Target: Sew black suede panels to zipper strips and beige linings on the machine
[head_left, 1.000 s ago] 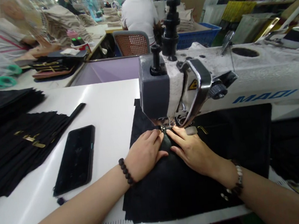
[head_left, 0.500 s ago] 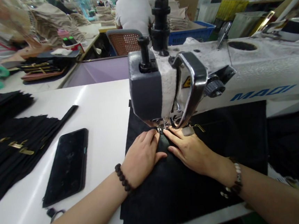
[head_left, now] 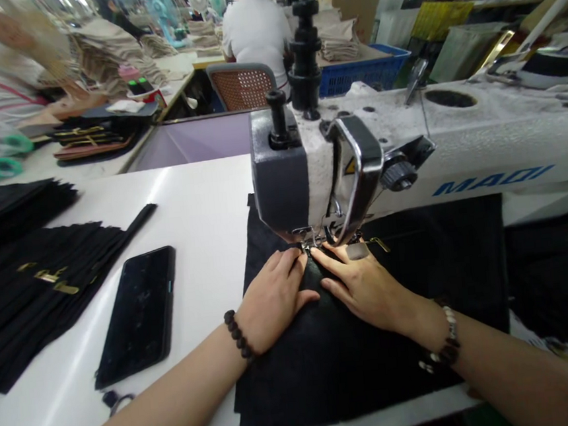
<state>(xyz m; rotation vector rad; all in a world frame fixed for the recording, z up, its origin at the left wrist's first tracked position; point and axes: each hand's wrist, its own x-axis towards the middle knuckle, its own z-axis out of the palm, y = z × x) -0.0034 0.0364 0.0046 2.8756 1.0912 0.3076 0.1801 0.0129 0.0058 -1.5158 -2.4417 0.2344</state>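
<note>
Black fabric (head_left: 299, 384) lies flat under the presser foot (head_left: 309, 242) of a white sewing machine (head_left: 486, 132). On the fabric, left of the foot, rests my left hand (head_left: 274, 298), palm down with thumb apart and fingertips beside the foot. My right hand (head_left: 367, 285) lies flat on the fabric to the right, its fingers spread and one fingertip close to the foot. A gold zipper pull (head_left: 380, 244) shows just past my right hand's fingers. Neither hand is closed round anything.
A black phone (head_left: 136, 315) lies on the white table (head_left: 204, 207), left of my left forearm. Stacked black pieces with gold zippers (head_left: 36, 287) are at the far left. Behind the machine, a person in white (head_left: 256, 40) sits on a brown chair (head_left: 242, 87) near a blue crate (head_left: 365, 70).
The view has shifted slightly, so the table items appear a little farther right and the machine's top lower. Both hands keep nearly the same pose beside the presser foot.
</note>
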